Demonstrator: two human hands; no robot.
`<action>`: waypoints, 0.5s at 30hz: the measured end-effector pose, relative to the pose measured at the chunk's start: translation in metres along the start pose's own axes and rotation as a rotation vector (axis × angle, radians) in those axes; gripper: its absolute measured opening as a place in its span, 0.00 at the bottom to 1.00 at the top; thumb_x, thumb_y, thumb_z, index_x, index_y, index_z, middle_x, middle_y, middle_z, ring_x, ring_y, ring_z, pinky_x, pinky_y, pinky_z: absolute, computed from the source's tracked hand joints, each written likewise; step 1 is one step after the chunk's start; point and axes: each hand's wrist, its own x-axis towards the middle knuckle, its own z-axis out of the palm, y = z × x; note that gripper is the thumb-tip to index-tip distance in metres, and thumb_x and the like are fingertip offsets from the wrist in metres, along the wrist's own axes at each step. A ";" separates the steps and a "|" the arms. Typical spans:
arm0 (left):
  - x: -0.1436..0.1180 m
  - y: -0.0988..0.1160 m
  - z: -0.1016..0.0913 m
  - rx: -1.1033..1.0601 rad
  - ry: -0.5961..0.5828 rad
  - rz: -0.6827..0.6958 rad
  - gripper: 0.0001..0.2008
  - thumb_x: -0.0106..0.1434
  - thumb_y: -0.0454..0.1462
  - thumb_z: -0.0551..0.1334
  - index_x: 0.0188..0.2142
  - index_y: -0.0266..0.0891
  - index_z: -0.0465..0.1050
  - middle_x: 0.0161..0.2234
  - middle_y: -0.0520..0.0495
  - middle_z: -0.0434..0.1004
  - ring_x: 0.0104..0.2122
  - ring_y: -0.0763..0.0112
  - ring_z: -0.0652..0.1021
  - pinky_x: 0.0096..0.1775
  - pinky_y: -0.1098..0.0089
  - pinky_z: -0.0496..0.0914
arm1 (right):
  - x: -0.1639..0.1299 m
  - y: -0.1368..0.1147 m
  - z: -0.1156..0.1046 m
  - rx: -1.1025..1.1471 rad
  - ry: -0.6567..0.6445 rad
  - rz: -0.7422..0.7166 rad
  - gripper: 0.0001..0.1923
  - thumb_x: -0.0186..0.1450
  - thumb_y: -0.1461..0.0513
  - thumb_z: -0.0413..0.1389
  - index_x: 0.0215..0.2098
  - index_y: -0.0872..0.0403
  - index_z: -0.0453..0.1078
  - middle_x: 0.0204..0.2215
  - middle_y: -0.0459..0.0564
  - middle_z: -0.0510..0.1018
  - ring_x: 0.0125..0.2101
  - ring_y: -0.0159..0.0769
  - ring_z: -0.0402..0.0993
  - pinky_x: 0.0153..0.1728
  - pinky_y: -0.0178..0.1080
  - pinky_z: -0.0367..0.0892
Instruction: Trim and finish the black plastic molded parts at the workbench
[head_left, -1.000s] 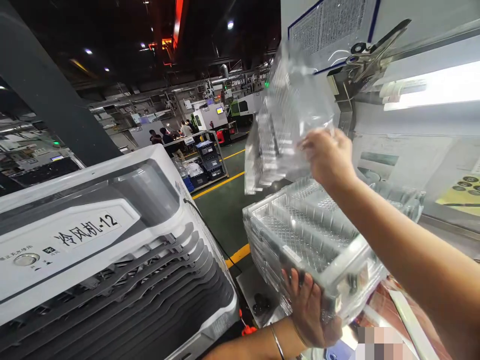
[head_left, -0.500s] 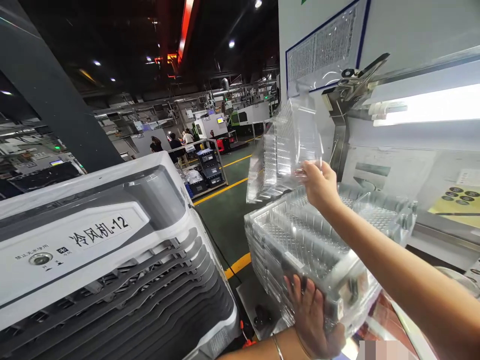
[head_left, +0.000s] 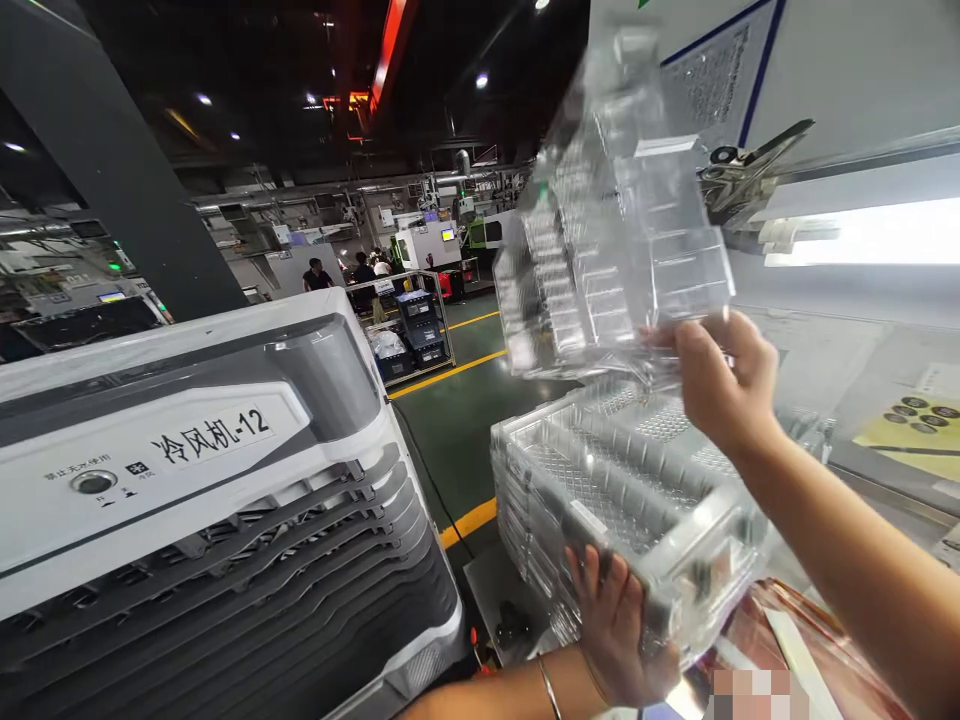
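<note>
My right hand (head_left: 726, 375) pinches the edge of a clear plastic tray (head_left: 607, 250), which is raised and tilted nearly upright. Ridged compartments show in this tray, slightly smeared by motion. Below it stands a stack of clear plastic trays (head_left: 555, 480), nested in one another, with long textured channels on top. My left hand (head_left: 619, 625) lies against the near side of the stack, palm on it and fingers stretched out. A small white label (head_left: 589, 516) is on the stack's rim, just above those fingers.
A grey-white air cooler (head_left: 225, 480) fills the left. A lit lamp (head_left: 862, 225) and a metal clip (head_left: 757, 160) are at right, with reddish wrapped material (head_left: 802, 650) below. Black crates (head_left: 420, 325) stand in a railed cart behind; people are farther back.
My right hand has moved up and to the right, lifting the clear plastic tray higher above the stack. My left hand stays on the stack's side. The view has shifted slightly.
</note>
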 end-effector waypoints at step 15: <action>0.036 0.002 -0.101 -0.262 0.044 -0.253 0.30 0.67 0.37 0.47 0.67 0.39 0.42 0.64 0.34 0.56 0.64 0.56 0.59 0.60 0.53 0.62 | -0.126 -0.034 -0.047 -0.602 -1.045 -0.317 0.12 0.63 0.55 0.51 0.29 0.55 0.68 0.24 0.52 0.74 0.27 0.38 0.69 0.32 0.40 0.59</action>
